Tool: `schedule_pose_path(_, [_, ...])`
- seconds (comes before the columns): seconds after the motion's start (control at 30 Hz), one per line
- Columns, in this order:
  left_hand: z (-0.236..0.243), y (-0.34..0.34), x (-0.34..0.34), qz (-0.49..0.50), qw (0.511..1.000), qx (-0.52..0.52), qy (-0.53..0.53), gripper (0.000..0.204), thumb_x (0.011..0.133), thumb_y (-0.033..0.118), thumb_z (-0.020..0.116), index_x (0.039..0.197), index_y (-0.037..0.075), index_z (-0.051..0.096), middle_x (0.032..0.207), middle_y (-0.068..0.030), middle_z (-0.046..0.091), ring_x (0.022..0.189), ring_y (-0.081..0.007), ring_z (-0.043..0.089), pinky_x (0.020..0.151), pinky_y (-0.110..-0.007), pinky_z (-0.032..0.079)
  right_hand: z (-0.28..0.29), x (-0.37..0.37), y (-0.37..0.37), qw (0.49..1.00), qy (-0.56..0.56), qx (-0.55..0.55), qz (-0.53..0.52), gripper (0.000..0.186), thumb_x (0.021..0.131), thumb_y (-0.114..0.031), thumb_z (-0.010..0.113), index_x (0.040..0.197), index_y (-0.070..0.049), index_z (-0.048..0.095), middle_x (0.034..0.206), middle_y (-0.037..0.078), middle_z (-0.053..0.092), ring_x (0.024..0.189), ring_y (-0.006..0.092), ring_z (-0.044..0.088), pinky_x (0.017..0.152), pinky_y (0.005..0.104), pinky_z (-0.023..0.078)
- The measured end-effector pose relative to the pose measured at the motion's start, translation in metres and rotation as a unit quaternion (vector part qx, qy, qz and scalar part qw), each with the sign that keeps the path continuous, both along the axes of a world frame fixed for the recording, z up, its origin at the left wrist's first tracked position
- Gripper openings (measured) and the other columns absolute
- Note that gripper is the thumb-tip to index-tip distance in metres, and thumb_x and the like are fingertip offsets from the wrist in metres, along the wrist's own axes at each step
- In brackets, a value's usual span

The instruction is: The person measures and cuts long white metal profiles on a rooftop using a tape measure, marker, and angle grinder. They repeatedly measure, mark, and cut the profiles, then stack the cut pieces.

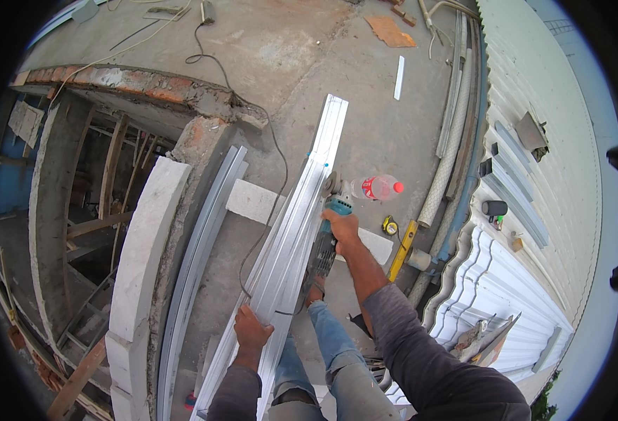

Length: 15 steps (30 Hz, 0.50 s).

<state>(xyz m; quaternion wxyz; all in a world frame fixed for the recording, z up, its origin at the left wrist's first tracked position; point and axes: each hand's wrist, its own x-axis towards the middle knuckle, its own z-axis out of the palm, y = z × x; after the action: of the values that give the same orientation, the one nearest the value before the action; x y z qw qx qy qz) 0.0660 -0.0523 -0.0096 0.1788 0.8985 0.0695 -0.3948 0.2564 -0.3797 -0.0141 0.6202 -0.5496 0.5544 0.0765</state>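
Long silvery metal profiles (pixel 291 231) lie stacked in front of me, running from the lower left up toward the middle. My right hand (pixel 342 226) is closed around a teal and black angle grinder (pixel 321 254). The grinder's head and disc sit at the right edge of the profiles; whether the disc touches metal, I cannot tell. Lower down, my left hand (pixel 251 330) grips the profiles, thumb on top. White blocks (pixel 253 203) show under the stack on both sides. A clear plastic bottle (pixel 378 187) with a red cap lies just right of the grinder's head.
A yellow spirit level (pixel 401 251) and a tape measure (pixel 390 225) rest to the right, near long pipes (pixel 444 154). On the left, a white block wall (pixel 144 245) borders a deep opening (pixel 88 259). A dark cable (pixel 270 133) crosses the concrete floor and the profiles.
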Motion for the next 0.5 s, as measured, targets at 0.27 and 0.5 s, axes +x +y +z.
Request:
schedule_pose_path(0.27, [-0.001,-0.001,0.0,0.011,1.0,-0.001,0.003,0.089,0.063,0.024,0.097,0.128,-0.002,0.043,0.126,-0.023,0.056,0.121,-0.045,0.057,0.105,-0.052,0.05,0.001,0.006,-0.002,1.0,0.008,-0.011,0.002,0.033,0.073,-0.013,0.085,0.096,0.005,0.07,0.086,0.011,0.068,0.066,0.0246,0.067,0.061,0.043,0.057])
schedule_pose_path(0.5, [0.0,0.0,0.0,0.001,1.0,0.0,-0.005,0.097,0.064,0.026,0.097,0.137,-0.003,0.041,0.13,-0.0235,0.056,0.123,-0.0442,0.057,0.106,-0.052,0.05,0.006,0.013,-0.005,1.0,-0.003,-0.008,0.002,0.03,0.074,-0.011,0.084,0.096,0.005,0.071,0.087,0.012,0.07,0.069,0.0248,0.069,0.062,0.0415,0.058])
